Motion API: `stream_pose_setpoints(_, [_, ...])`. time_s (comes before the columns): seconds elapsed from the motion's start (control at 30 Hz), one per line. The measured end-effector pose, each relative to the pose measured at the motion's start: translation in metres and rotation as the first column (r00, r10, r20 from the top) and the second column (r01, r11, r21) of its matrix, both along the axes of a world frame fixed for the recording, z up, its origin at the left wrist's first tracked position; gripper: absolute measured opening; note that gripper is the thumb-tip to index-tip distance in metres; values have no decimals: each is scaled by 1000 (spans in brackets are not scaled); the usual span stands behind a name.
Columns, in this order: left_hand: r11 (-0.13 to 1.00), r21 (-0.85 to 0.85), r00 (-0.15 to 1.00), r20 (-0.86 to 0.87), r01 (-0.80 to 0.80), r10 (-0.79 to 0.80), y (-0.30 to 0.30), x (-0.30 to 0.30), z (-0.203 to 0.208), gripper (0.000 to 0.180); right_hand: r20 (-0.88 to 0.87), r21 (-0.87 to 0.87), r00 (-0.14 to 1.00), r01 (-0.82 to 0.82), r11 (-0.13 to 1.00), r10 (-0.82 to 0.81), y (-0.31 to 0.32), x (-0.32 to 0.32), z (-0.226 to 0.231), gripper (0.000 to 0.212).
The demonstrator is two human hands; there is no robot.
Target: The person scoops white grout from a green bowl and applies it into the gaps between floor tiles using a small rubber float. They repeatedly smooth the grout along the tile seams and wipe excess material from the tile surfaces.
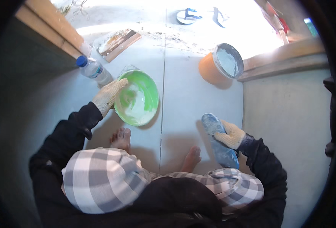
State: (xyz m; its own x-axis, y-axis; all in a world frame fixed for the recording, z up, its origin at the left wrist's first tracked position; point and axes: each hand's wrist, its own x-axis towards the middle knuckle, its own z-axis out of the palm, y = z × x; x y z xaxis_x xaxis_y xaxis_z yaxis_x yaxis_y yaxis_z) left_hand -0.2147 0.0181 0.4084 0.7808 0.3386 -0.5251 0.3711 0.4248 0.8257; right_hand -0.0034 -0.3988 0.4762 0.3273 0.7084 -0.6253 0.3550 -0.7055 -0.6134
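My left hand (109,95), in a cream knitted glove, grips the left rim of a round green bowl (152,89), thumb on the inner edge. White paste (137,104) is smeared over the bowl's inside and pooled toward its near side. In my right hand (232,135), gloved alike, is a long flat blue object (226,155) with a rounded, white-smeared far end; its exact kind is unclear. The right thumb lies across its face while the other fingers are mostly hidden. My bare feet are between the two hands.
A clear water bottle (94,70) with a blue cap stands left of the bowl. Beyond it lies a stained board (120,45). An orange bucket (210,70) holding white material leans near the right wooden door frame (282,57). Flip-flops (189,16) lie in the bright doorway.
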Motion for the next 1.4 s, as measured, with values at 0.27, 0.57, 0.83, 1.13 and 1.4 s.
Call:
stream_pose_setpoints(0.27, [870, -227, 835, 256, -438, 488, -11, -60, -97, 43, 511, -15, 823, -279, 960, 247, 129, -13, -88, 33])
stream_pose_setpoints(0.57, [968, 244, 982, 188, -48, 1, 11, -8, -90, 57, 740, 60, 612, -472, 880, 278, 127, -29, -109, 51])
stream_pose_setpoints(0.83, [924, 355, 960, 179, 141, -216, 13, 35, -66, 37, 442, -80, 797, -423, 903, 412, 211, -55, -57, 47])
stream_pose_setpoints(1.13, [640, 756, 898, 175, 141, -404, 8, 40, -58, 25, 295, -218, 801, -474, 853, 521, 236, -65, -67, 42])
stream_pose_setpoints(1.4, [448, 894, 903, 198, -7, -382, -8, 42, -60, 29, -84, -67, 911, -409, 910, 404, 238, -57, -75, 44])
